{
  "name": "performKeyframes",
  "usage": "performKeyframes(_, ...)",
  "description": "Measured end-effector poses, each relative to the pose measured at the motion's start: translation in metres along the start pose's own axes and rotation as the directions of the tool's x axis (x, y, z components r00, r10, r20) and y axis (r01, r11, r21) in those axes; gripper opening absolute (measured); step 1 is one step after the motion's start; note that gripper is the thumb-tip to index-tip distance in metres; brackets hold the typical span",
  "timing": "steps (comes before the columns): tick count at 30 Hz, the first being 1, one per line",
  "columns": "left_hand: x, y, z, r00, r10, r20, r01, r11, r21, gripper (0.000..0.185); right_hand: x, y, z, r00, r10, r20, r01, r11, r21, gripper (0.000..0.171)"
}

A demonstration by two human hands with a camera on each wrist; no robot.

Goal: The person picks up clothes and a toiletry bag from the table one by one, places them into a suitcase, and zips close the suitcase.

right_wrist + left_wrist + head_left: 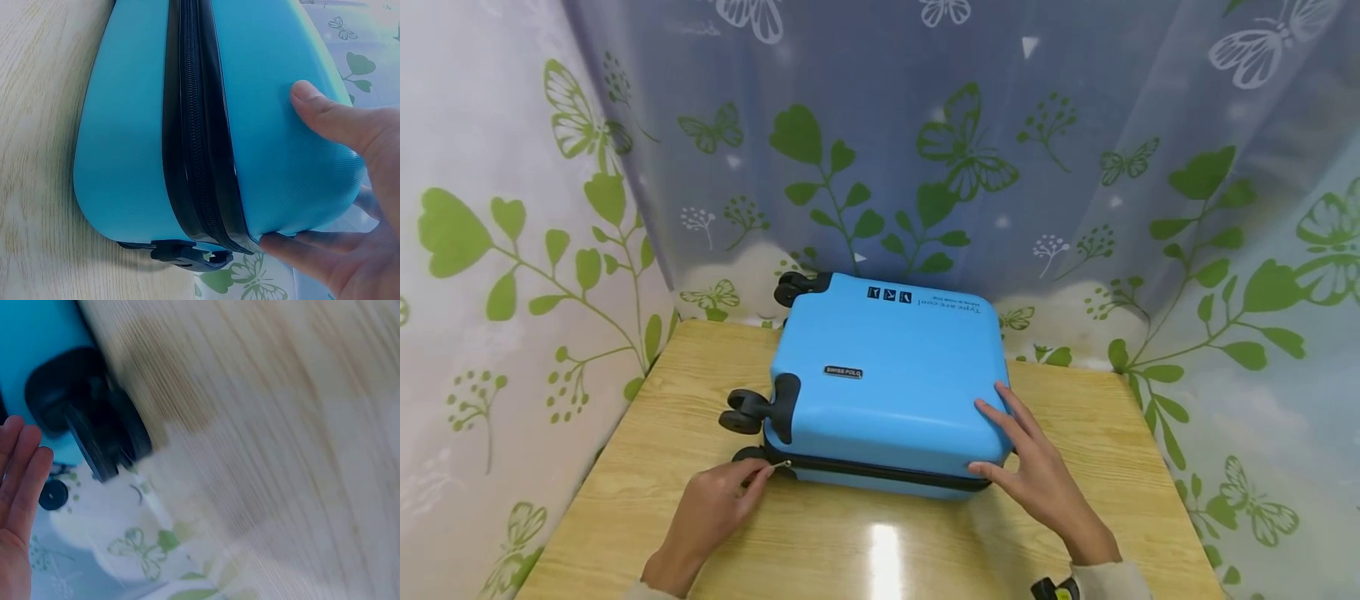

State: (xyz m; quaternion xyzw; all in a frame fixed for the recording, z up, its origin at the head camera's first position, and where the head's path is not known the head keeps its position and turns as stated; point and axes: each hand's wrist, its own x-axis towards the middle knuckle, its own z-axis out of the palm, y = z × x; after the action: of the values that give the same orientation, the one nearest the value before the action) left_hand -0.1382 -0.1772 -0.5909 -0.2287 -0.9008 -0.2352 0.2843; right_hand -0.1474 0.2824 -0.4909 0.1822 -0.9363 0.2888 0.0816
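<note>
A light blue hard-shell suitcase (887, 358) lies flat, its black wheels pointing left. Along the front side runs a black zipper (887, 473). At the front left corner, my left hand (718, 508) pinches a small metal zipper pull (782, 464) between thumb and fingertips. In the left wrist view, fingers of the left hand (19, 481) show at the edge, near a black wheel (106, 425); the pull is out of sight there. My right hand (1037, 479) rests with spread fingers on the front right corner. The right wrist view has its thumb (331, 115) against the shell.
The suitcase lies on a light wooden table (647, 425). Behind it and at both sides hang curtains (865, 108) printed with butterflies and leaves; the back of the case is close to the rear one. A black latch (187, 255) shows on the right end.
</note>
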Motion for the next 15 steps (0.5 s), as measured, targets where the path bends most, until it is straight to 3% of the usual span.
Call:
performKeyframes(5,0.000,-0.008,-0.004,1.000,0.018,-0.021,-0.018,1.000,0.010,0.064,-0.001,0.000,0.000,1.000,-0.007,-0.018,0.007,1.000,-0.011,0.093)
performKeyframes(7,0.000,-0.011,-0.005,1.000,0.023,-0.019,-0.023,1.000,0.013,0.059,-0.001,0.000,0.001,1.000,-0.007,-0.017,0.007,1.000,-0.009,0.092)
performKeyframes(11,0.000,-0.017,-0.010,0.999,0.029,-0.022,-0.029,1.000,0.012,0.017,-0.001,-0.001,0.002,1.000,-0.005,-0.004,0.005,1.000,-0.001,0.090)
performKeyframes(15,0.002,-0.025,-0.015,0.999,0.017,-0.038,-0.016,1.000,0.027,0.022,-0.001,0.000,0.002,1.000,-0.004,-0.008,0.004,1.000,-0.004,0.091)
